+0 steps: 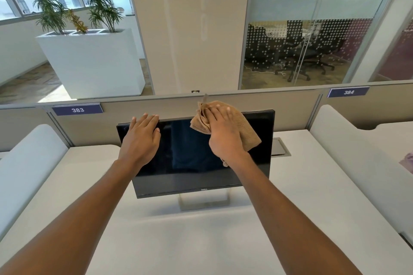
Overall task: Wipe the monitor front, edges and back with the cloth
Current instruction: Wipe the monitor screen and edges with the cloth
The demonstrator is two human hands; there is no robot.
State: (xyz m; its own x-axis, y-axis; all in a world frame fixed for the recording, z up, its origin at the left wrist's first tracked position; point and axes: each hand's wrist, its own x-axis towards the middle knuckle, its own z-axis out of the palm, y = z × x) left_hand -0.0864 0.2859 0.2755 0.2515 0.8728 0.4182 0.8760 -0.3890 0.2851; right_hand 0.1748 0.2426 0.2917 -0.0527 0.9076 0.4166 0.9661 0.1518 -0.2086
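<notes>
Dell monitor (190,158) stands on desk (178,236) at 12 o'clock. R hand (223,134), fingers straight, presses tan cloth (247,133) on top edge, 1 o'clock. L hand (140,138) lies flat at 11, prob. bracing vs tipping.

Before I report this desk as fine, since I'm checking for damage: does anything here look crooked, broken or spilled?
Nothing stands out. The monitor sits upright on its stand; its slant matches the partition, so that is camera tilt. No cracks or spills show.
</notes>
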